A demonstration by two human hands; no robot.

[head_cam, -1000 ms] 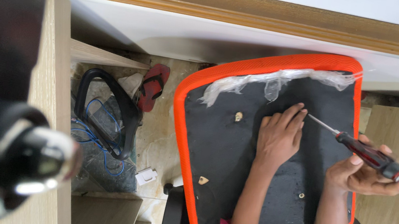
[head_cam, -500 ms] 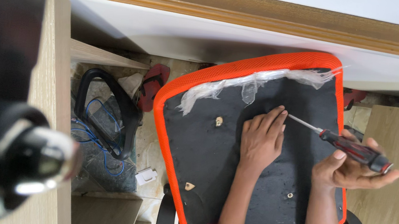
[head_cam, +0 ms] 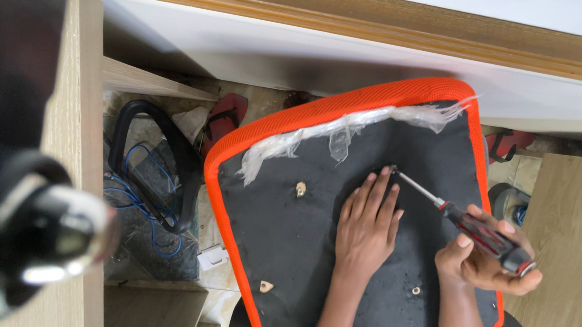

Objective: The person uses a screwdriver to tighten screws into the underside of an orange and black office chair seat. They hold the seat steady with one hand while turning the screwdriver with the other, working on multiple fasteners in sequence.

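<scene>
desk: long wooden desk edge [head_cam: 373,12] across top, brown grain, pale underside below it
side panel: light wood-grain board [head_cam: 73,118] on the left, flat, upright
blurred object: dark round thing with a shiny knob [head_cam: 32,226] close to camera at left, out of focus, cannot tell what it is
seat cushion: upturned chair seat [head_cam: 292,262], rounded-square shape, underside up, tilted. Black felt-like fabric, matte, bordered by bright orange mesh rim. Sits centre frame, below the desk, in front of the person
plastic wrap: crumpled clear film [head_cam: 345,129] along the top edge of the seat, torn, whitish
chair frame: black curved tube loop [head_cam: 176,170] on floor left of seat, glossy, blue cable tangled beside it
floor: beige tile, cluttered
sandal: red flip-flop [head_cam: 223,122] on floor just left of seat's top corner
left hand: left hand [head_cam: 366,231] flat on the black fabric, palm down, fingers straight and close together, fingertips beside the tool tip
right hand: right hand [head_cam: 484,259] wrapped in a closed grip round the tool handle, over the seat's right edge
screwdriver: screwdriver [head_cam: 464,224], black-and-red ribbed handle, thin silver shaft, slanted, tip touching fabric near top centre of seat
screw inserts: small brass-coloured fittings, one upper left [head_cam: 300,188], one lower left [head_cam: 265,286], one lower right [head_cam: 416,290], round, set in the fabric
</scene>
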